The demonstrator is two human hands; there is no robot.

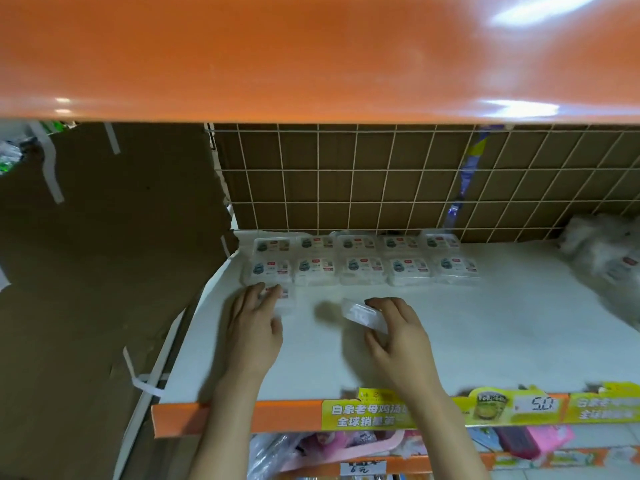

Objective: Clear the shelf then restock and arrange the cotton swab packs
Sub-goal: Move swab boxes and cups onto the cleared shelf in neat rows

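Two rows of clear cotton swab packs (360,265) with white labels lie flat at the back of the white shelf (485,334). My left hand (254,327) rests with straight fingers on one more pack (285,295), set in front of the left end of the rows. My right hand (398,337) grips another clear pack (363,315), tilted and held just above the shelf near its middle.
A wire grid with cardboard behind it backs the shelf. A loose pile of plastic-wrapped packs (609,258) sits at the right. Cardboard (104,271) walls off the left side. An orange shelf (311,57) hangs overhead. The front edge carries yellow price labels (485,408).
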